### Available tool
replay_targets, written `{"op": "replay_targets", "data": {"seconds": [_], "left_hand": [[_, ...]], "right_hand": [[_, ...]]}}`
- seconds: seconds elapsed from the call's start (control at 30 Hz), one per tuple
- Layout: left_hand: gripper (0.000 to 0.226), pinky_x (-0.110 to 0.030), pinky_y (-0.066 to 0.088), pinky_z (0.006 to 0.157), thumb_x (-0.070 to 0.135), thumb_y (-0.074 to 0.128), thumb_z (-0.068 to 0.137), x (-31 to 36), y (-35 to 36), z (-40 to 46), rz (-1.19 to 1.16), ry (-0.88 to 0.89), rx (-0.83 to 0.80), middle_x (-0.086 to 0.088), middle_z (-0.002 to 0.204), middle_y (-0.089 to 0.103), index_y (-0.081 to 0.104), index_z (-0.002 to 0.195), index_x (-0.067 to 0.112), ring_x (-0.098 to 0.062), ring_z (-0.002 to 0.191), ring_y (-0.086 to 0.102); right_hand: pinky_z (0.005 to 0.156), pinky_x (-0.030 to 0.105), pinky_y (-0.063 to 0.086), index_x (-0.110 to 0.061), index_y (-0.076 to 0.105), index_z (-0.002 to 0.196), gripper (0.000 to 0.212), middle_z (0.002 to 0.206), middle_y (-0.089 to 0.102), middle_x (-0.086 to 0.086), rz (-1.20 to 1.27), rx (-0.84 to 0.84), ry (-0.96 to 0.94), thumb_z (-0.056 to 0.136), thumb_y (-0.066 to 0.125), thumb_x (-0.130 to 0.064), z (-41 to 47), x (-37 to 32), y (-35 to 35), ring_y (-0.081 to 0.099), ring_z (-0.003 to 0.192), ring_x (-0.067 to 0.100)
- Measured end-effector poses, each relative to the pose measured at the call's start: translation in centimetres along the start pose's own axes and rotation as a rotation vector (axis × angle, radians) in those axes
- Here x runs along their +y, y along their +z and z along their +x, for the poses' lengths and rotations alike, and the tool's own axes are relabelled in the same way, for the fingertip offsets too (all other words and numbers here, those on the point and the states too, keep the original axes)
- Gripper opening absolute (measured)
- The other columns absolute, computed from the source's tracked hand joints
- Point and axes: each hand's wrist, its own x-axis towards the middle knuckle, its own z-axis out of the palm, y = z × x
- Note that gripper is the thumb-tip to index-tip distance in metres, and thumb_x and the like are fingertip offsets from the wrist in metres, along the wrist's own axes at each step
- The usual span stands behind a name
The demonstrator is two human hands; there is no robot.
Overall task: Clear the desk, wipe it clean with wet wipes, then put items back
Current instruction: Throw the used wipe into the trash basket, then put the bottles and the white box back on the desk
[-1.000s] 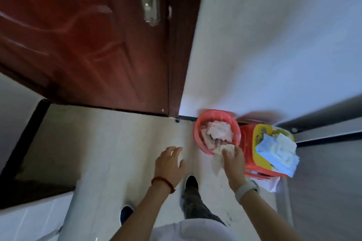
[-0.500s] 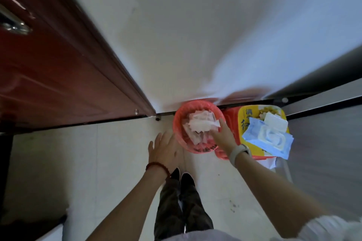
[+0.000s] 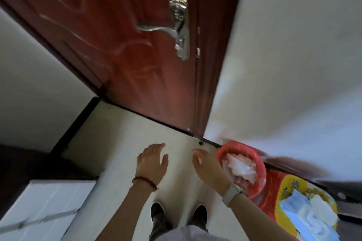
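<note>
Wipe [image 3: 240, 166] was released a second earlier into red bin [image 3: 260, 164]; right hand [image 3: 207, 166] was withdrawn with grip wide, empty, left hand [image 3: 151, 162] likewise. Wiping was judged finished; items remained to be returned to desk.

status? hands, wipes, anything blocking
Left hand open, empty. Right hand open, empty, beside red bin. Used wipes in bin. Wipes pack on the red-yellow container. Nothing in the way.
</note>
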Motion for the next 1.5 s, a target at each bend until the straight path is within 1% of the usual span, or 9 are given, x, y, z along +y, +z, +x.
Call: {"op": "replay_targets", "data": {"seconds": [0.07, 0.23, 0.33, 0.57, 0.73, 0.93, 1.1, 1.3, 1.5], "left_hand": [[0.038, -0.038, 0.035, 0.1, 0.03, 0.043, 0.089, -3.5, -4.1, -1.9, -0.019, -0.115, 0.12, -0.003, 0.13, 0.053, 0.05, 0.124, 0.017, -0.024, 0.119, 0.048], [0.028, -0.04, 0.041, 0.091, 0.022, 0.049, 0.088, -13.8, -13.1, -8.7, -0.067, -0.387, 0.358, -0.012, 0.119, 0.055, 0.055, 0.113, 0.01, -0.031, 0.108, 0.05], [0.032, -0.037, 0.037, 0.097, 0.024, 0.046, 0.09, -20.7, -17.5, -14.3, -0.109, -0.496, 0.489, -0.008, 0.126, 0.052, 0.051, 0.12, 0.015, -0.027, 0.114, 0.048], [0.039, -0.039, 0.036, 0.101, 0.028, 0.044, 0.091, -35.0, -24.9, -28.5, -0.088, -0.662, 0.712, -0.003, 0.133, 0.047, 0.044, 0.129, 0.02, -0.023, 0.123, 0.042], [0.038, -0.04, 0.037, 0.099, 0.027, 0.046, 0.09, -41.3, -28.4, -33.6, -0.083, -0.754, 0.79, -0.003, 0.131, 0.05, 0.046, 0.127, 0.02, -0.023, 0.121, 0.045], [0.037, -0.04, 0.038, 0.097, 0.026, 0.048, 0.089, -46.8, -31.1, -33.3, -0.098, -0.746, 0.855, -0.003, 0.129, 0.051, 0.048, 0.126, 0.019, -0.024, 0.119, 0.046], [0.039, -0.038, 0.04, 0.095, 0.026, 0.048, 0.089, -51.3, -33.0, -30.4, -0.133, -0.718, 0.853, -0.004, 0.129, 0.05, 0.046, 0.127, 0.018, -0.024, 0.119, 0.046], [0.045, -0.029, 0.039, 0.098, 0.027, 0.048, 0.089, -56.5, -37.6, -23.1, -0.197, -0.652, 0.796, -0.004, 0.13, 0.046, 0.039, 0.132, 0.016, -0.02, 0.122, 0.042], [0.057, -0.031, 0.032, 0.104, 0.023, 0.053, 0.087, -60.7, -41.7, -14.5, -0.288, -0.64, 0.778, -0.009, 0.14, 0.034, 0.028, 0.137, 0.011, -0.025, 0.127, 0.033]], "right_hand": [[0.095, 0.036, 0.042, -0.004, 0.057, 0.116, 0.041, 0.114, 0.064, 0.015, -0.063, -0.103, -0.169, 0.09, 0.034, -0.024, 1.1, -5.2, 1.9, 0.057, 0.107, 0.029], [0.092, 0.032, 0.042, -0.007, 0.057, 0.117, 0.03, 0.116, 0.063, 0.012, -0.218, -0.244, -0.482, 0.093, 0.041, -0.016, 1.1, -18.5, 8.7, 0.056, 0.11, 0.026], [0.095, 0.033, 0.042, -0.006, 0.058, 0.118, 0.03, 0.118, 0.063, 0.013, -0.238, -0.32, -0.657, 0.093, 0.043, -0.015, -0.6, -25.9, 14.4, 0.056, 0.111, 0.027], [0.09, 0.024, 0.039, -0.007, 0.058, 0.117, 0.029, 0.12, 0.061, 0.01, -0.271, -0.445, -0.91, 0.094, 0.043, -0.014, -7.4, -40.8, 27.3, 0.055, 0.111, 0.022], [0.094, 0.029, 0.043, -0.014, 0.057, 0.12, 0.03, 0.121, 0.06, 0.004, -0.299, -0.496, -0.985, 0.096, 0.041, -0.02, -10.6, -47.3, 32.9, 0.053, 0.113, 0.017], [0.091, 0.025, 0.044, -0.016, 0.055, 0.122, 0.03, 0.12, 0.059, 0.001, -0.378, -0.49, -1.043, 0.097, 0.04, -0.023, -9.4, -53.1, 37.0, 0.053, 0.111, 0.014], [0.091, 0.029, 0.045, -0.016, 0.054, 0.122, 0.03, 0.12, 0.058, 0.001, -0.358, -0.47, -1.028, 0.096, 0.041, -0.022, -5.6, -57.5, 40.9, 0.053, 0.11, 0.015], [0.096, 0.031, 0.041, -0.012, 0.049, 0.126, 0.033, 0.128, 0.053, 0.004, -0.317, -0.331, -1.041, 0.094, 0.044, -0.017, 1.8, -64.3, 45.5, 0.046, 0.121, 0.019], [0.101, 0.035, 0.035, -0.006, 0.042, 0.131, 0.04, 0.134, 0.045, 0.013, -0.492, -0.218, -1.064, 0.092, 0.045, -0.013, 8.9, -69.5, 50.1, 0.035, 0.127, 0.028]]}}
